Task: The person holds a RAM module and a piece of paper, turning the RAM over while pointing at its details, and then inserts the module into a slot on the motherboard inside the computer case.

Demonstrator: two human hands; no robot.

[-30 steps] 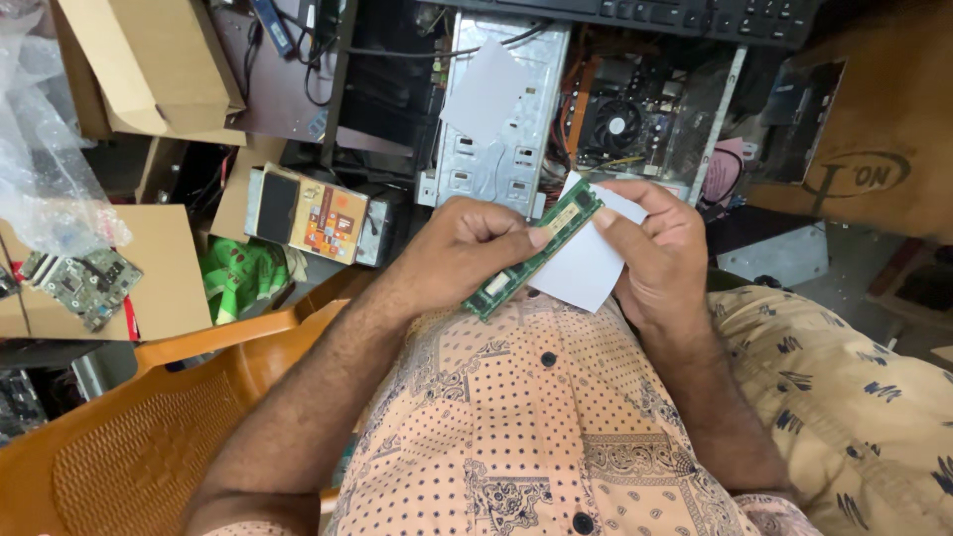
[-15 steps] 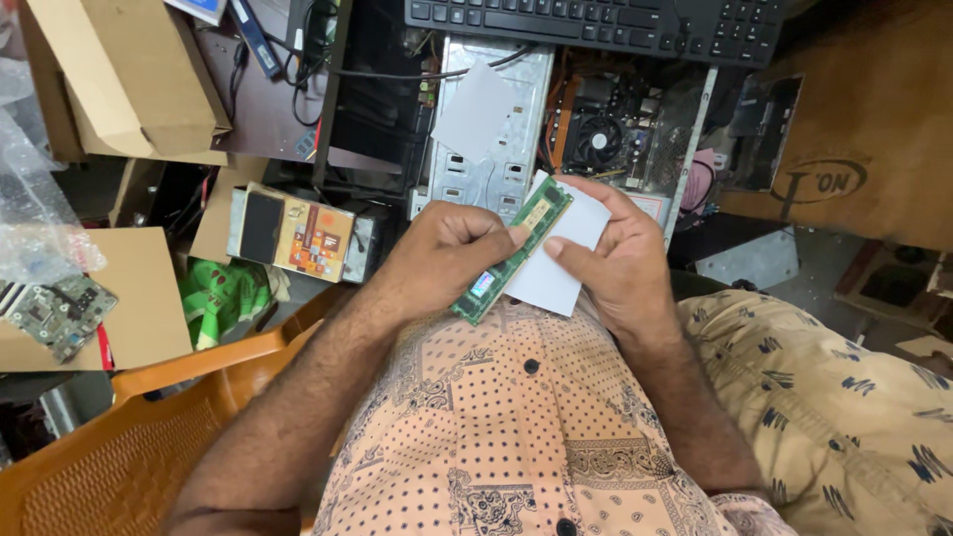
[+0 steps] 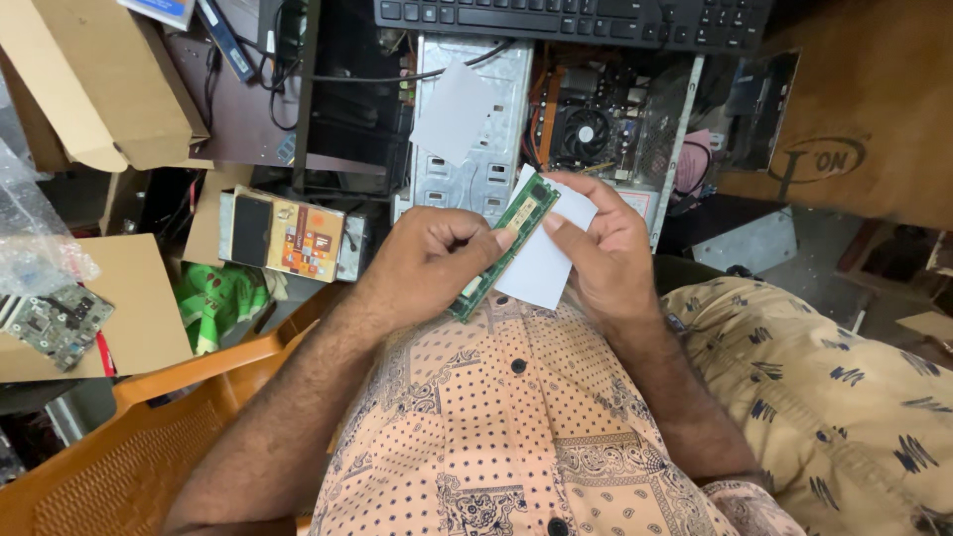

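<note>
At the far left of the scene, a small circuit board (image 3: 58,324) lay on a cardboard sheet (image 3: 139,308) beside a crinkled plastic bag (image 3: 40,233), with an orange chair (image 3: 129,437) nearer. Right of these sat a flat box with a colourful label (image 3: 288,236) and some green wrapping (image 3: 220,298). Near the middle, the left hand (image 3: 427,268) had its fingers (image 3: 467,233) closed narrowly on a green memory stick (image 3: 504,243), which slanted above the dotted shirt (image 3: 516,427). Just right of it, the right hand (image 3: 606,253) pinched a white paper (image 3: 544,263) against the stick, thumb on its upper end. Beyond the hands stood an open computer case (image 3: 476,149) with a fan (image 3: 586,131), and a black keyboard (image 3: 566,18) lay farther back. A brown carton (image 3: 854,109) filled the far right.
</note>
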